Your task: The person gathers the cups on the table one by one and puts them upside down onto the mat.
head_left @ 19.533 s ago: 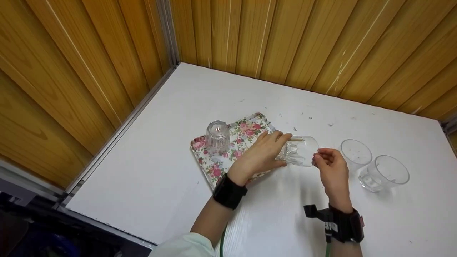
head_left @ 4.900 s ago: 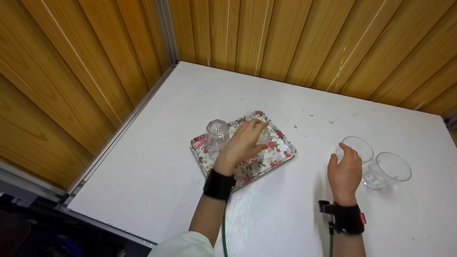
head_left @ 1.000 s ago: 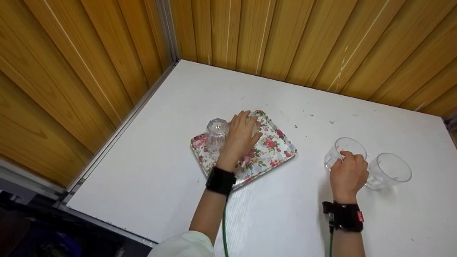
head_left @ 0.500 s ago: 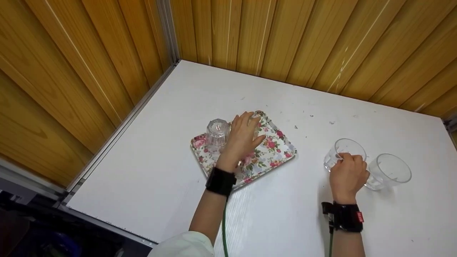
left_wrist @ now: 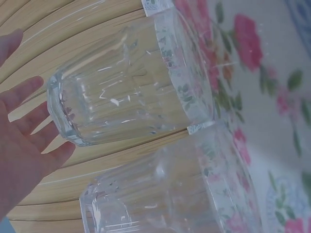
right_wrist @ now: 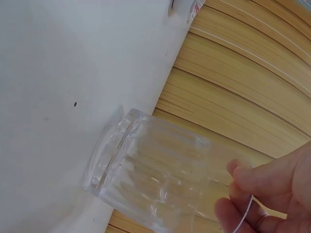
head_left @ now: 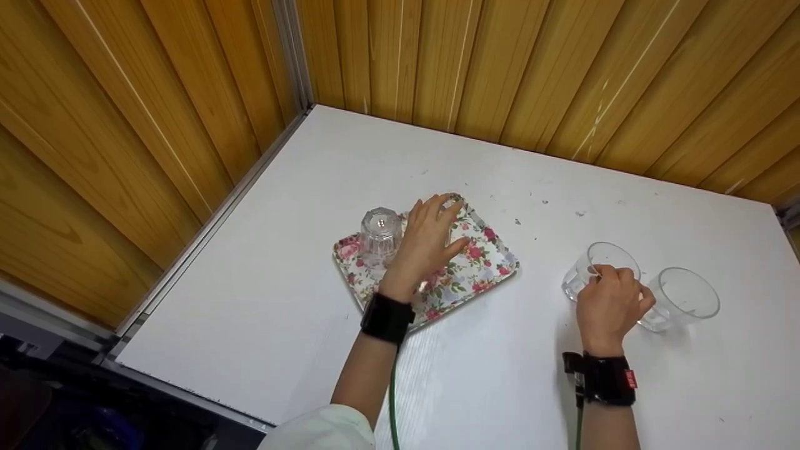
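My left hand [head_left: 428, 234] is spread over the flowered tray [head_left: 475, 269]. In the left wrist view its open fingers lie beside the base of an upside-down glass [left_wrist: 121, 87], which the hand mostly hides in the head view. Another inverted glass [head_left: 381, 234] stands on the tray just left of that hand. On the right, my right hand [head_left: 609, 309] pinches the rim of an upright clear glass [right_wrist: 160, 170] between thumb and fingers. The glass's base is close over the white table, slightly tilted in the head view.
One more upright glass [head_left: 687, 294] stands right beside my right hand. The white table [head_left: 262, 281] meets wood-patterned walls [head_left: 537, 75] at the back and left. A green cable [head_left: 392, 406] trails from the left wristband.
A glass earlier held sideways by both hands is gone from them; a second inverted glass is on the tray. My right hand has since gripped another glass, shifting it slightly left. Left fingers have spread.
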Tool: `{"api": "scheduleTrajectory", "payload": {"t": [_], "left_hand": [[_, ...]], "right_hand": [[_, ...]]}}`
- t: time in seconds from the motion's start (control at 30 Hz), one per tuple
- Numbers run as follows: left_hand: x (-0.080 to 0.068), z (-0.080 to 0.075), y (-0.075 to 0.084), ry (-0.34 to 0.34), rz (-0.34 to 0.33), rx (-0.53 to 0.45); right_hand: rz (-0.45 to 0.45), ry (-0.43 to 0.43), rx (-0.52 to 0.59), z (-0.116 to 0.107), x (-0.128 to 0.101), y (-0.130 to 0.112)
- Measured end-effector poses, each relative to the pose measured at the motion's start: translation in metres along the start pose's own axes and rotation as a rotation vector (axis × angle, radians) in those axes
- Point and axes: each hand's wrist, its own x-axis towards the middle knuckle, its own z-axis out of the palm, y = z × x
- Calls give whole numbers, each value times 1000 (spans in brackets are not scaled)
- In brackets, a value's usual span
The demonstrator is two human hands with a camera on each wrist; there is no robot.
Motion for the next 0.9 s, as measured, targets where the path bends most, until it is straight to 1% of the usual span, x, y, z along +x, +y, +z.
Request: {"api": "scheduleTrajectory", "payload": {"t": [0.23,0.37,0.53,0.7,0.9], "left_hand": [[1,-1,2,-6,9,34],[2,-1,3,-15,18,27],[3,-2,5,-22,29,18],[2,-3,7,-14,39,28],[1,-2,12,-30,50,62]], "right_hand": [[-22,39,29,1,0,0],[-39,65,51,2,0,-1],[-32,90,73,1,0,-2],[-16,78,94,0,1,-4],[-2,55,132,0,0,-3]]}}
